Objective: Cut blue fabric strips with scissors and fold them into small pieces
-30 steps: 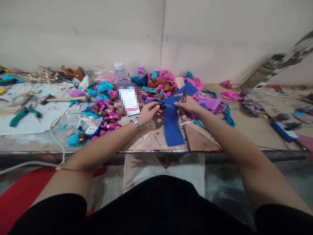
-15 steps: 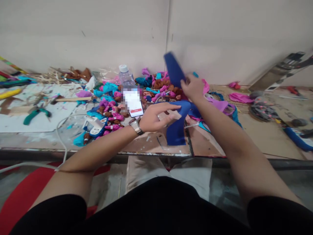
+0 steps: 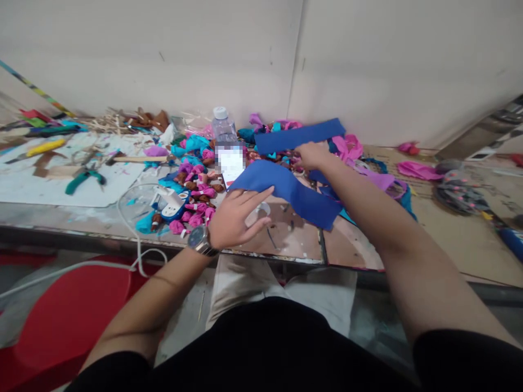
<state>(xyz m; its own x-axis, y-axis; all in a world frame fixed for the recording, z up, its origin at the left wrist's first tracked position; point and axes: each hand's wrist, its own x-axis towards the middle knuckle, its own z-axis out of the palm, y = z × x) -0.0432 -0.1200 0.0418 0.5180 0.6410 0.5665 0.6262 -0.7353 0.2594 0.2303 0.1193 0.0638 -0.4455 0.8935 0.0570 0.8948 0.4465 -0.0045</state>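
Observation:
My left hand [image 3: 235, 219] is near the table's front, its fingers slanting over a long blue strip [image 3: 304, 202]. A pale translucent ring, like a tape roll [image 3: 259, 213], sits between its thumb and fingers and seems held there. The strip curves from those fingers to the right, its far end near the table's front edge. Farther back, a second blue strip [image 3: 300, 136] lies across the pile of coloured bundles. My right hand [image 3: 311, 156] is just below that strip, thumb and index finger apart over the pile, with nothing visible between them.
Pink, brown and blue bundles [image 3: 196, 204] surround a phone [image 3: 232, 166] and a bottle [image 3: 224, 126]. Left are a power socket [image 3: 169, 206] with a white cable, green pliers [image 3: 85, 181], a hammer [image 3: 139, 159] and a yellow cutter [image 3: 44, 147]. A red stool [image 3: 77, 310] stands below the table.
My left hand has moved left with the ring, and the near blue strip now stretches out to its right. The second strip, raised in my right hand before, now lies flat on the pile, let go.

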